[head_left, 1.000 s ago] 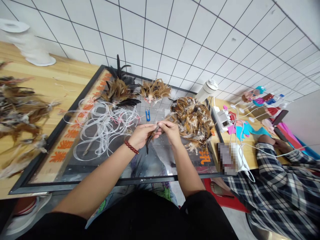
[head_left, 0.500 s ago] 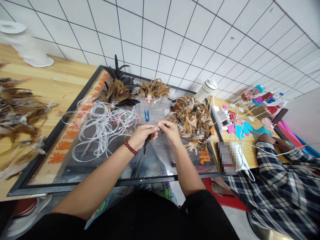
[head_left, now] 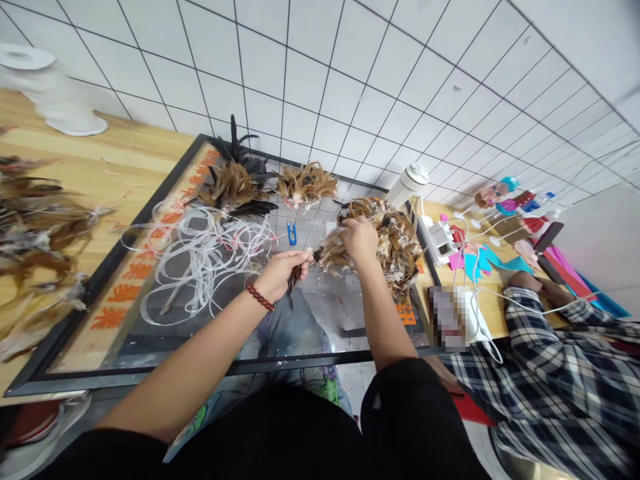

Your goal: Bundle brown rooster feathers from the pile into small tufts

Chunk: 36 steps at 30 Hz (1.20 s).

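My left hand (head_left: 280, 270) is closed on a small bunch of dark feathers (head_left: 294, 277) that hangs below its fingers, over the glass panel (head_left: 320, 313). A red bead bracelet sits on that wrist. My right hand (head_left: 359, 239) reaches into the loose pile of brown feathers (head_left: 395, 243) at the right of the panel, fingers curled down among the feathers; what they grip is hidden. A tangle of clear plastic cord (head_left: 200, 257) lies to the left of my hands. Small blue snips (head_left: 292, 233) lie just beyond my left hand.
Two tied feather bunches (head_left: 237, 183) (head_left: 305, 185) lie at the panel's far edge. More feathers (head_left: 35, 227) cover the wooden table at left, near a white spool (head_left: 50, 87). A white bottle (head_left: 407, 183), power strip (head_left: 443, 240) and cables stand right. A person in a plaid sleeve (head_left: 565, 360) sits at right.
My right hand has left the feather bunch and moved forward and right into the loose feather pile. My left hand still holds the bunch in nearly the same place.
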Tool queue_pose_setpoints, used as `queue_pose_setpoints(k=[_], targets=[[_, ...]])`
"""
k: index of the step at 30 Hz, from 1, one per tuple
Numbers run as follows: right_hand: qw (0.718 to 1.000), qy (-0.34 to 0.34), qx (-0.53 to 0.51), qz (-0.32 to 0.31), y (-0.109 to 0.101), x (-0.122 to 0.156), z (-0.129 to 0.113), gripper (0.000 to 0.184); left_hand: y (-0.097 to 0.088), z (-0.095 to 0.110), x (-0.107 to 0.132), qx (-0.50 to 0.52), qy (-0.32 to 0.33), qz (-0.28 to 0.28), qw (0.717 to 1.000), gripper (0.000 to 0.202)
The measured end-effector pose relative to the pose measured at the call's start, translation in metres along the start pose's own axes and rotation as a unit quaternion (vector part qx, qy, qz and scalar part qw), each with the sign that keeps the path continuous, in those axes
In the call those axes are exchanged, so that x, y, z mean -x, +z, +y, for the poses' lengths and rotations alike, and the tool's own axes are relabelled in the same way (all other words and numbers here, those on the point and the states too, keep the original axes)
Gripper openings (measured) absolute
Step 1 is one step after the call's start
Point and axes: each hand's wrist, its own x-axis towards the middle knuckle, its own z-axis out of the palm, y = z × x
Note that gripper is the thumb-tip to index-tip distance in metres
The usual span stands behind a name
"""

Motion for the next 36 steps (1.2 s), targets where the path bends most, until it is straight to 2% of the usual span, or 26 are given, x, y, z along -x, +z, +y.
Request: queue_pose_setpoints(k=[3, 5, 7, 9, 11, 14, 16, 17, 18, 19, 23, 25, 28, 31, 34, 36], targets=[[0.986, -0.092, 0.12, -0.074, 0.0, -0.02, 0.001, 0.027, 0.0, 0.003, 0.0, 0.012, -0.005, 0.009, 1.0, 0.014], [0.983, -0.108, 0.119, -0.085, -0.001, -0.024, 0.002, 0.025, 0.0, 0.005, 0.0, 0.018, -0.005, 0.015, 1.0, 0.012], [0.995, -0.08, 0.043, -0.033, -0.003, -0.02, 0.006, 0.027, 0.0, 0.006, 0.001, 0.03, -0.006, 0.018, 0.999, 0.01], [0.993, -0.038, -0.106, 0.036, -0.006, -0.009, 0.01, 0.028, 0.001, 0.007, 0.001, 0.045, -0.01, 0.014, 0.999, 0.009], [0.954, 0.008, -0.298, 0.042, -0.006, 0.006, 0.009, 0.027, 0.001, 0.006, 0.001, 0.056, -0.015, 0.007, 0.998, 0.009], [0.836, 0.1, -0.539, -0.015, 0.002, 0.032, -0.002, 0.028, 0.002, 0.003, 0.0, 0.064, -0.013, 0.004, 0.998, 0.01], [0.775, 0.132, -0.618, 0.0, 0.008, 0.047, -0.014, 0.029, 0.003, 0.002, 0.0, 0.068, -0.008, 0.006, 0.998, 0.01], [0.764, 0.132, -0.631, 0.018, 0.011, 0.053, -0.019, 0.03, 0.003, 0.002, 0.001, 0.07, -0.005, 0.009, 0.998, 0.011], [0.767, 0.121, -0.629, 0.041, 0.013, 0.059, -0.024, 0.03, 0.004, 0.002, 0.001, 0.073, -0.002, 0.013, 0.997, 0.011], [0.784, 0.098, -0.61, 0.065, 0.014, 0.065, -0.028, 0.028, 0.004, 0.002, 0.001, 0.077, -0.001, 0.019, 0.997, 0.01], [0.894, -0.063, -0.424, 0.129, 0.02, 0.081, -0.03, 0.023, 0.007, 0.002, 0.002, 0.094, -0.004, 0.02, 0.995, 0.009], [0.926, -0.146, -0.324, 0.127, 0.024, 0.085, -0.027, 0.026, 0.008, 0.0, 0.002, 0.104, -0.001, 0.016, 0.994, 0.008], [0.943, -0.222, -0.219, 0.119, 0.029, 0.087, -0.022, 0.03, 0.01, -0.001, 0.002, 0.118, 0.011, 0.025, 0.993, 0.006], [0.953, -0.228, -0.172, 0.105, 0.03, 0.088, -0.021, 0.031, 0.01, 0.0, 0.003, 0.121, 0.005, 0.017, 0.992, 0.007], [0.952, -0.225, -0.194, 0.08, 0.027, 0.09, -0.024, 0.031, 0.009, 0.002, 0.005, 0.132, -0.021, -0.025, 0.991, 0.007], [0.939, -0.217, -0.259, 0.073, 0.023, 0.089, -0.028, 0.031, 0.008, 0.003, 0.005, 0.133, -0.025, -0.036, 0.99, 0.008]])
